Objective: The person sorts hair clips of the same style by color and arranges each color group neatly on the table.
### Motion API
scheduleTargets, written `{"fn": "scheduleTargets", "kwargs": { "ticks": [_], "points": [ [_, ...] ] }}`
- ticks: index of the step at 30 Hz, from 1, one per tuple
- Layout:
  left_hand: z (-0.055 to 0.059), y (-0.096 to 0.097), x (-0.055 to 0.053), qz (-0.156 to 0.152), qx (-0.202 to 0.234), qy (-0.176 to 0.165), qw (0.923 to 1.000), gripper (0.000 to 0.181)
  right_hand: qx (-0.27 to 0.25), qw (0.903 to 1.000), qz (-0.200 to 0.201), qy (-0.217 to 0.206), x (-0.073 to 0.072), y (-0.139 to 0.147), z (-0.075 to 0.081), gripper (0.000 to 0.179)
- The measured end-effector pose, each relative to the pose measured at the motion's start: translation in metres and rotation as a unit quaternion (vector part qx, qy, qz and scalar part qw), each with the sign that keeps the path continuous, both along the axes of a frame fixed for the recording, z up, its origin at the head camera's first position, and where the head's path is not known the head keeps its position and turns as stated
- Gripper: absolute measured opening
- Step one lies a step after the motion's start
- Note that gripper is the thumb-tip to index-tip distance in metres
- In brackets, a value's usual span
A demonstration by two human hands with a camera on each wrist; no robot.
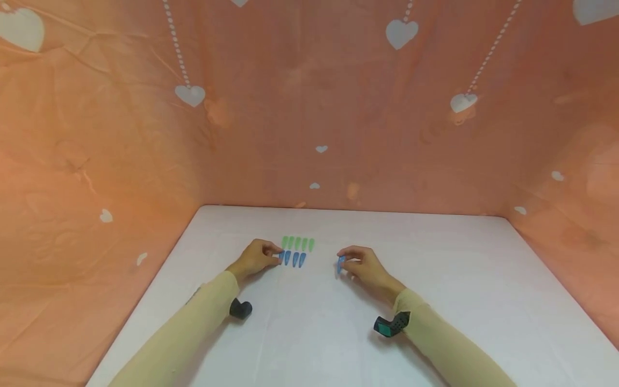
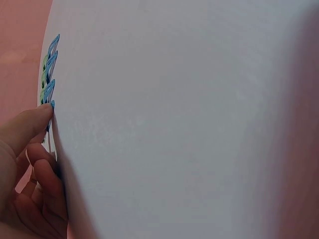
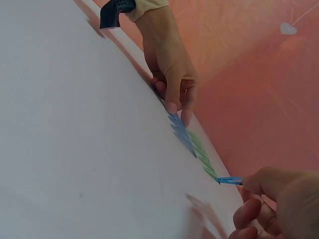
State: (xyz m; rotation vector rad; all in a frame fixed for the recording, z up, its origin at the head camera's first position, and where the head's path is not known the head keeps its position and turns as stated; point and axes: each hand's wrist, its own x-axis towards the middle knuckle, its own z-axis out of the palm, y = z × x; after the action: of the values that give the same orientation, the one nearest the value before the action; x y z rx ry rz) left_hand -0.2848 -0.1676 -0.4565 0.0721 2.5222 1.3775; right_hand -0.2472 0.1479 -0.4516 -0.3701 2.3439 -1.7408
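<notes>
My right hand (image 1: pixel 366 267) pinches a blue snap hair clip (image 3: pixel 230 180) between thumb and fingers, raised over the table to the right of two short rows. The nearer row is made of several blue hair clips (image 1: pixel 295 259), side by side. Behind it lies a row of green hair clips (image 1: pixel 297 243). At the left end of the blue row, my left hand (image 1: pixel 255 257) has thumb and fingertip on the endmost blue clip (image 2: pixel 52 105), whose lower part the thumb partly hides.
The white table (image 1: pixel 309 333) ends at an orange cloth backdrop (image 1: pixel 309 107) with white hearts, which rises behind and along both sides. A black device (image 1: pixel 240 309) sits on the left wrist, and another black device (image 1: pixel 391 324) on the right.
</notes>
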Motion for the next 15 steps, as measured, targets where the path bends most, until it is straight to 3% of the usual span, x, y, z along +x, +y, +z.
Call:
{"fn": "scheduleTargets", "kwargs": {
  "ticks": [15],
  "points": [
    [0.002,-0.001,-0.001,-0.014,-0.008,0.002,0.9999,0.03,-0.002,0.9999,-0.005,-0.012,-0.01,-0.021,-0.002,0.029]
  ]
}}
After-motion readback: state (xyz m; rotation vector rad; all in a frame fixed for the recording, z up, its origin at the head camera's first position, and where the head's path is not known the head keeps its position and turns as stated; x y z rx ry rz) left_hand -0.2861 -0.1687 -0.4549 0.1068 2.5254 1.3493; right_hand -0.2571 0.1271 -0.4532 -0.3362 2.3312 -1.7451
